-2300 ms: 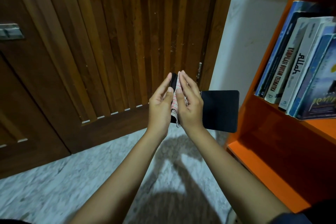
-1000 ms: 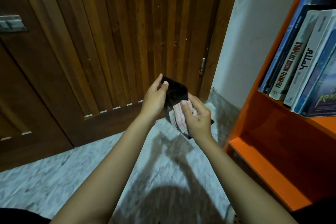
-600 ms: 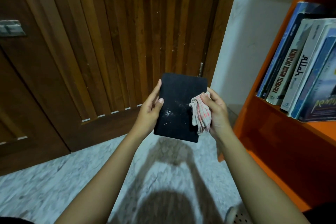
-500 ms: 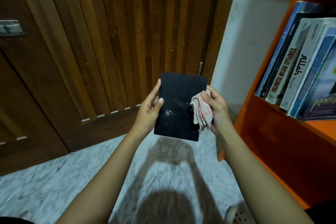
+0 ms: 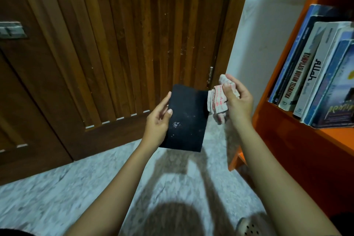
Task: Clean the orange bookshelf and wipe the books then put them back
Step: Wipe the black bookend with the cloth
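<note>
My left hand (image 5: 159, 120) grips a black book (image 5: 188, 120) by its left edge, cover facing me, with pale dust specks near its middle. My right hand (image 5: 236, 99) holds a bunched red-and-white checked cloth (image 5: 218, 101) just off the book's upper right corner, apart from the cover. At the right stands the orange bookshelf (image 5: 283, 136). Several books (image 5: 316, 74) lean on its upper shelf, spines toward me.
A brown slatted wooden door (image 5: 124, 44) fills the background, with a metal latch (image 5: 11, 29) at the far left. A white wall (image 5: 266, 25) lies between door and shelf. The floor (image 5: 57, 197) is pale marble. A perforated sandal (image 5: 249, 226) shows at the bottom.
My right hand has lifted the cloth off the book's cover and moved it up and right. The book has tilted slightly, still held in my left hand.
</note>
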### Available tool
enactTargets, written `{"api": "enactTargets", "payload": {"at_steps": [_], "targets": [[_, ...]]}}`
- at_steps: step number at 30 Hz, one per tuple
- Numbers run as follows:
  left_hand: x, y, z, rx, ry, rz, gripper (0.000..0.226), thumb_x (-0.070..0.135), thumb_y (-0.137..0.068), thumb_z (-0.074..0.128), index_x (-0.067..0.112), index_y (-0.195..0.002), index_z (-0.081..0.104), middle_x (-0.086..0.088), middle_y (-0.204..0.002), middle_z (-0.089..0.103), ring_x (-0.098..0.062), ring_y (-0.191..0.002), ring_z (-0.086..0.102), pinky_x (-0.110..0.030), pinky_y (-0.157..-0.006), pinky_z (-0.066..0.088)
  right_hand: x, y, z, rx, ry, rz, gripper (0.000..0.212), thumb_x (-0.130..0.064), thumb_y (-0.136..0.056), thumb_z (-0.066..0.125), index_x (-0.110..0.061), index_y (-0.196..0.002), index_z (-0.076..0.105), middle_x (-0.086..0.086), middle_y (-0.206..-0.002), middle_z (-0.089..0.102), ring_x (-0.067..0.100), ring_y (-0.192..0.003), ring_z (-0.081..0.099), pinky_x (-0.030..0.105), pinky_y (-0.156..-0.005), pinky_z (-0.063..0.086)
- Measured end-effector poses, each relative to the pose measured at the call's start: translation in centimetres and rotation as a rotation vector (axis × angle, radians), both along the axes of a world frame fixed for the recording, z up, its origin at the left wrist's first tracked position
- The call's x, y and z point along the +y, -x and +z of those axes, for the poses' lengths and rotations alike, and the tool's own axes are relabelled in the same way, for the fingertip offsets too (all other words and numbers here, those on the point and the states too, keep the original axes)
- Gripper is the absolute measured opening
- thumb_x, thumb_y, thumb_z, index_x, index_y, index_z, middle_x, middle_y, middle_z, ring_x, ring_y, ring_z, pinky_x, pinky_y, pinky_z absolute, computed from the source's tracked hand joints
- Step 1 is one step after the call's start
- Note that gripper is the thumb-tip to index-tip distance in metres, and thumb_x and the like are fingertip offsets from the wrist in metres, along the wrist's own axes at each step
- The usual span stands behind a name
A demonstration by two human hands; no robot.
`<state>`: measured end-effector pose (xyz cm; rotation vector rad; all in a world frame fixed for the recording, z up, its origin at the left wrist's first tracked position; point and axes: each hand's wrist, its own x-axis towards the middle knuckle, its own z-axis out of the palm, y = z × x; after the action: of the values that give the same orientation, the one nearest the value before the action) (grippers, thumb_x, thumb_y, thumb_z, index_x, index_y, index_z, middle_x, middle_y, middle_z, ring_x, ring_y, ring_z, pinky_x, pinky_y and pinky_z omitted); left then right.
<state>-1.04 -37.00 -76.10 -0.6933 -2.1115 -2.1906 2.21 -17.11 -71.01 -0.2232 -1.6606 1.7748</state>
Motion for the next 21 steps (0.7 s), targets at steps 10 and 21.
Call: {"api": "enactTargets", "payload": {"at_steps": [10,21], "targets": [[2.7,-2.0,1.6,-0.043,-0.132,-0.023,0.046,0.032,-0.088,0.053,0.058,-0.125,0.044,-0.003,-0.147,0.041,-0.027,-0.135,0.04,-0.054,-0.109,0.033,-3.5,0.6,-3.1,-0.062,-0.517,-0.22,0.041,-0.026,-0.1,0.039,-0.013,-0.139,0.042,0.003,-0.142,0.042,0.005,-0.128,0.037,-0.007,-0.094,0.02],[1.8,-2.2,2.5,-0.025,-0.076,-0.14,0.048,0.013,-0.097,0.046,0.043,-0.132,0.033,-0.008,-0.143,0.046,-0.02,-0.131,0.045,-0.049,-0.111,0.032,-5.2,1.9,-1.5,0.033,-0.744,0.033,0.039,-0.021,-0.098,0.044,-0.015,-0.137,0.046,0.0,-0.145,0.043,0.007,-0.135,0.035,0.009,-0.108,0.023]]}}
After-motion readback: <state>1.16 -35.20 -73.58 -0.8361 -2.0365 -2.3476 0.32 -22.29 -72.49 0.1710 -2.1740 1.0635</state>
